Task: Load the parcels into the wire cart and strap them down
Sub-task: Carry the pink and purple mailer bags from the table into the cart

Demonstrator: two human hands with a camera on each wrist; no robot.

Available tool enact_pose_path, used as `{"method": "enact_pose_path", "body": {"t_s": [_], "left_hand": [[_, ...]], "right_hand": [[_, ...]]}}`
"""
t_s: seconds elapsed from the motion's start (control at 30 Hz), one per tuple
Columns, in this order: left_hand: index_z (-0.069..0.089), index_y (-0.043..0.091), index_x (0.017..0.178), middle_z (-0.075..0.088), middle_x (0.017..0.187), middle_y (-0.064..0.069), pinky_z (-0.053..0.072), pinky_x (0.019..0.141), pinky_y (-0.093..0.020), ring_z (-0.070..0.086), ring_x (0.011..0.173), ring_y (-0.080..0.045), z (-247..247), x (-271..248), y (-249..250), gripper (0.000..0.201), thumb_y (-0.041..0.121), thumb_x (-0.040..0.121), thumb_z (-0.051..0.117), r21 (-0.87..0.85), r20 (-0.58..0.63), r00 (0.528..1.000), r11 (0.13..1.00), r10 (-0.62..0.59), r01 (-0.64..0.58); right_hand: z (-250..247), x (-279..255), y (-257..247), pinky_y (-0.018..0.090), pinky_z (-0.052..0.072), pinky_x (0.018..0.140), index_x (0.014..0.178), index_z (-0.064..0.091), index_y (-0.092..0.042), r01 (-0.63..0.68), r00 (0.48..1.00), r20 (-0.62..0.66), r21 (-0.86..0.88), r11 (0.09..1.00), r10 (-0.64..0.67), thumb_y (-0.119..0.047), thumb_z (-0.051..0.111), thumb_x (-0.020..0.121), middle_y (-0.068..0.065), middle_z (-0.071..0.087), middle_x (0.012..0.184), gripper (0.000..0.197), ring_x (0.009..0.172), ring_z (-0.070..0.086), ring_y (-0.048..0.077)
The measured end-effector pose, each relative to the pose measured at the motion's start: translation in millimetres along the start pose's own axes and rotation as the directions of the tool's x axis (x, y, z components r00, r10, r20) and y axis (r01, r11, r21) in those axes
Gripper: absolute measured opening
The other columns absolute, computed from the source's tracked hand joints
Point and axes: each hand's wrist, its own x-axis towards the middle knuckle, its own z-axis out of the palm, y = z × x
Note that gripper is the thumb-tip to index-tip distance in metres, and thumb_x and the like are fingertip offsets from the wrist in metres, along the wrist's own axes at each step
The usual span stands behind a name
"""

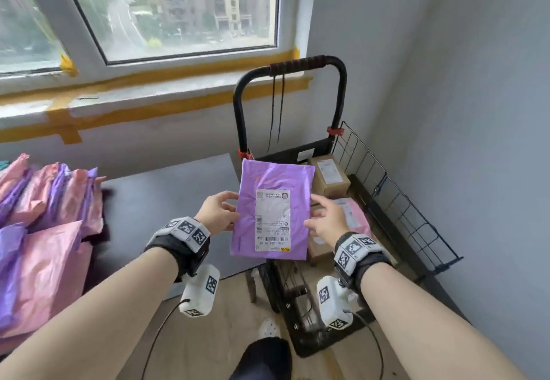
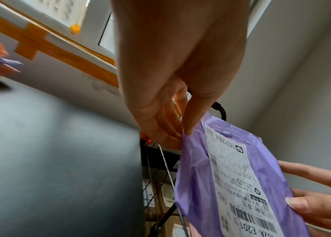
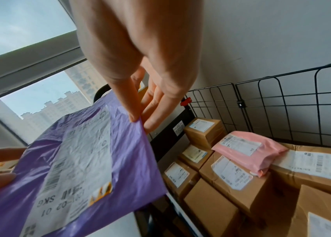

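Presently both hands hold one purple mailer point(image 1: 272, 211) in the air, over the corner of the dark tabletop point(image 1: 166, 201) and the near left edge of the cart point(image 1: 384, 189). The left hand point(image 1: 218, 213) grasps the mailer's left edge, thumb on the label side and fingers point(image 2: 160, 126) behind, loosely curved rather than clenched. The right hand point(image 1: 327, 222) pinches the right edge in the same way: thumb in front, fingers point(image 3: 156, 115) behind. The mailer faces up toward the head camera, white shipping label point(image 1: 273, 220) outward and reading upside down.

Inside the cart lie brown boxes point(image 3: 239, 181) packed side by side, with a pink mailer point(image 3: 249, 149) resting across two of them. Black cords point(image 1: 276, 109) hang from the cart handle point(image 1: 300, 64).

More pink and purple mailers point(image 1: 44, 228) are heaped on the left of the tabletop; the frame edge cuts the heap off. The held mailer hides the cart's left side from the head view. Label print is too small to read beyond scattered characters. The left wrist view is blurred over the tabletop.
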Motion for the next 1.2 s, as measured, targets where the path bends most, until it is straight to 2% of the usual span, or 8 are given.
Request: {"method": "enact_pose_path", "body": {"t_s": [0.13,0.33,0.43,0.53,0.7,0.87,1.03,1.2], "left_hand": [[0.054,0.007,0.120,0.064,0.083,-0.007,0.058,0.061,-0.023,0.063,0.071,-0.016,30.9,68.4,21.7,0.040,-0.010,0.084,0.056,-0.021,0.032,0.999,1.000,0.020,-0.019],[0.053,0.007,0.121,0.064,0.081,-0.003,0.059,0.071,-0.038,0.064,0.074,-0.019,70.3,167.3,41.1,0.039,-0.009,0.085,0.055,-0.010,0.063,0.997,0.999,-0.045,0.046],[0.053,0.009,0.122,0.063,0.081,-0.001,0.055,0.059,-0.030,0.063,0.069,-0.014,91.2,203.8,41.6,0.039,-0.006,0.086,0.053,0.020,0.007,0.997,0.997,-0.075,0.075],[0.054,0.011,0.122,0.065,0.084,-0.002,0.057,0.070,-0.037,0.065,0.075,-0.020,111.0,228.3,34.2,0.039,-0.002,0.085,0.055,0.035,-0.032,0.994,0.993,-0.109,0.110],[0.054,0.015,0.121,0.064,0.092,-0.004,0.050,0.054,-0.026,0.063,0.073,-0.015,133.6,273.4,8.7,0.038,0.001,0.086,0.054,0.093,-0.136,0.973,0.975,-0.187,0.200],[0.046,0.016,0.133,0.063,0.113,-0.004,0.049,0.064,-0.019,0.062,0.090,-0.015,160.3,303.3,-24.8,0.047,0.005,0.088,0.052,0.179,-0.176,0.955,0.946,-0.239,0.270],[0.021,0.033,0.145,0.055,0.121,0.002,0.055,0.069,-0.031,0.062,0.100,-0.023,189.7,332.5,-61.1,0.073,0.001,0.085,0.046,0.310,-0.126,0.954,0.902,-0.273,0.300],[0.051,0.013,0.132,0.050,0.134,-0.005,0.047,0.089,-0.029,0.055,0.113,-0.024,195.0,352.1,-73.5,0.056,-0.008,0.081,0.042,0.597,-0.018,0.956,0.764,-0.292,0.244]], "right_hand": [[-27.8,67.3,-0.9,0.048,0.055,0.084,0.127,0.057,-0.016,-0.033,0.992,-0.124,-0.037,0.999,0.028,0.013,0.065,0.073,0.002,0.064,0.090,0.062,0.094,0.065,0.026],[-57.6,161.3,-1.8,0.043,0.056,0.083,0.122,0.061,-0.016,-0.110,0.979,-0.183,-0.137,0.984,0.084,0.013,0.064,0.075,-0.005,0.064,0.087,0.055,0.088,0.064,0.016],[-65.2,203.1,8.4,0.033,0.056,0.078,0.119,0.061,-0.019,-0.116,0.980,-0.185,-0.233,0.966,0.074,0.009,0.064,0.078,-0.016,0.061,0.082,0.049,0.085,0.063,0.009],[-67.1,235.0,19.3,0.017,0.044,0.060,0.106,0.060,-0.023,-0.111,0.986,-0.154,-0.309,0.944,0.065,0.004,0.062,0.082,-0.015,0.060,0.083,0.036,0.085,0.062,0.008],[-55.3,291.8,54.3,0.022,0.047,0.066,0.087,0.065,-0.023,-0.088,0.996,-0.049,-0.435,0.896,0.074,0.002,0.060,0.084,-0.004,0.066,0.091,0.026,0.087,0.063,0.015],[-44.2,339.0,98.3,0.027,0.050,0.087,0.101,0.073,-0.015,-0.020,0.990,0.114,-0.501,0.865,0.089,0.005,0.057,0.085,0.001,0.071,0.105,0.030,0.097,0.064,0.018],[-34.0,370.3,145.2,0.027,0.039,0.100,0.126,0.058,-0.008,0.105,0.944,0.309,-0.619,0.779,0.118,0.004,0.052,0.085,0.005,0.055,0.131,0.043,0.120,0.052,0.021],[-19.3,385.8,191.3,0.024,0.033,0.104,0.134,0.049,-0.004,0.122,0.909,0.387,-0.608,0.785,0.158,0.008,0.050,0.083,0.006,0.042,0.144,0.052,0.129,0.044,0.022]]}}
